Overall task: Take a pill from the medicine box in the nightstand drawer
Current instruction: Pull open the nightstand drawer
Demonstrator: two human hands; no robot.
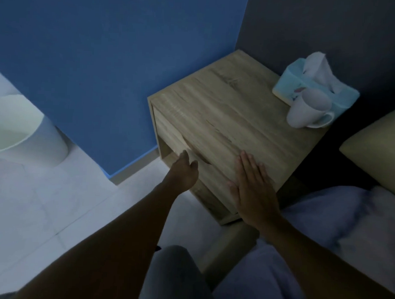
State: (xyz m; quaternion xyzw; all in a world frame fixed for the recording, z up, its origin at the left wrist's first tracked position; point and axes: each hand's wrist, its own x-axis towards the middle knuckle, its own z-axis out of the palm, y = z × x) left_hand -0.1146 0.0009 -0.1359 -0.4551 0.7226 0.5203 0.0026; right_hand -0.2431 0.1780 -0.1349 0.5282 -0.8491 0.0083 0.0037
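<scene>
A light wooden nightstand stands between a blue wall and the bed. Its drawer front faces left and looks closed, with a curved dark cut-out as a handle. My left hand reaches up to that cut-out, fingers slightly curled and apart, holding nothing. My right hand lies flat, fingers spread, on the near corner of the nightstand top. The medicine box and pills are hidden from view.
A pale blue tissue box and a white mug stand at the far right corner of the top. A white bin stands on the pale floor at left. A pillow and bedding lie at right; my knee is below.
</scene>
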